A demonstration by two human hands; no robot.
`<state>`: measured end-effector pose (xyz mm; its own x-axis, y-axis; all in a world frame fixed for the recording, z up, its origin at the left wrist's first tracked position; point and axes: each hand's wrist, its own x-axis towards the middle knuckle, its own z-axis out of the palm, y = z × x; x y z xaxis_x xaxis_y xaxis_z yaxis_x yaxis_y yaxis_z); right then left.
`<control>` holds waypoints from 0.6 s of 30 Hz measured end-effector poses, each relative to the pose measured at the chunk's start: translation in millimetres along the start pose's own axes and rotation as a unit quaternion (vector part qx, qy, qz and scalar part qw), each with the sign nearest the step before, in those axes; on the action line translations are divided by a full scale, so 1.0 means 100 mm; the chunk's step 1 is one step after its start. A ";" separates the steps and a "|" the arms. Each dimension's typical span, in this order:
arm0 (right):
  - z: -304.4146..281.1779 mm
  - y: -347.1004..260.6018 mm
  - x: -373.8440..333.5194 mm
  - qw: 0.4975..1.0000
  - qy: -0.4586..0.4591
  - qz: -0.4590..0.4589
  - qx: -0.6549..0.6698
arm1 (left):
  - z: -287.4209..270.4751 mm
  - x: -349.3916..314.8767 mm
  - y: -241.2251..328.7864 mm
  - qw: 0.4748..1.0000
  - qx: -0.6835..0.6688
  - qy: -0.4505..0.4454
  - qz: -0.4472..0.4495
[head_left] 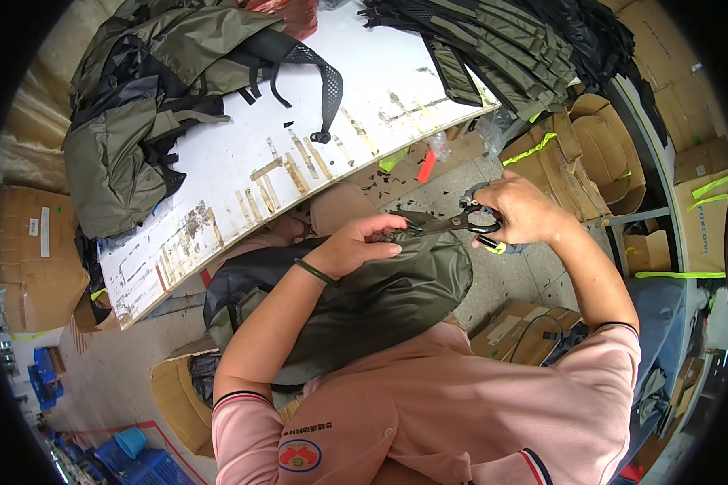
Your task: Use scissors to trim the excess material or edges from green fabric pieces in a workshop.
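Observation:
Across my lap lies a dark olive-green fabric bag (388, 299) with black parts. My left hand (356, 246) pinches a bit of its upper edge between thumb and fingers. In my right hand (518, 206) is a pair of black-handled scissors (453, 224), my fingers through the grips. The blades point left and meet the edge of the fabric close to my left fingertips. Whether the blades are apart is too small to tell. A dark band circles my left wrist.
A white worktable (243, 153) with worn tape marks stands ahead. It carries a heap of olive bags (129, 153) at left and stacked olive strap pieces (501, 56) at right. Cardboard boxes (574, 153) stand right, another open box (178, 396) lower left. Dark scraps litter the floor.

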<state>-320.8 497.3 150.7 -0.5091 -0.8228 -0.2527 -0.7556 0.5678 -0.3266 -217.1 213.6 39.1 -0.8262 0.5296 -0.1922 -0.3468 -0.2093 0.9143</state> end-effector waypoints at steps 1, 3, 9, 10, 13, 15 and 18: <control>0.01 0.00 0.01 1.000 0.000 0.000 0.000 | 0.00 0.00 0.01 1.000 0.000 0.000 0.000; 0.03 0.00 0.02 1.000 0.000 0.002 -0.004 | 0.00 -0.01 0.04 1.000 0.028 -0.008 -0.005; 0.01 -0.01 0.00 1.000 0.008 0.007 -0.029 | 0.02 0.00 0.06 1.000 0.008 -0.017 -0.004; 0.00 -0.01 0.00 1.000 0.007 0.008 -0.029 | 0.02 0.00 0.06 1.000 0.007 -0.018 -0.004; 0.00 0.00 0.01 0.998 0.013 0.001 -0.060 | 0.01 -0.01 0.05 1.000 0.020 -0.005 -0.018; -0.01 0.02 0.00 0.997 0.003 -0.001 -0.073 | 0.01 -0.01 0.05 1.000 0.011 -0.007 -0.013; -0.01 0.01 -0.01 0.997 -0.002 0.003 -0.076 | 0.01 0.01 0.04 1.000 0.013 -0.011 -0.007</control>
<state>-321.9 498.3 151.5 -0.5133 -0.8186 -0.2576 -0.8057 0.5631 -0.1838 -218.4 214.1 42.7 -0.8110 0.5506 -0.1977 -0.3472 -0.1810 0.9202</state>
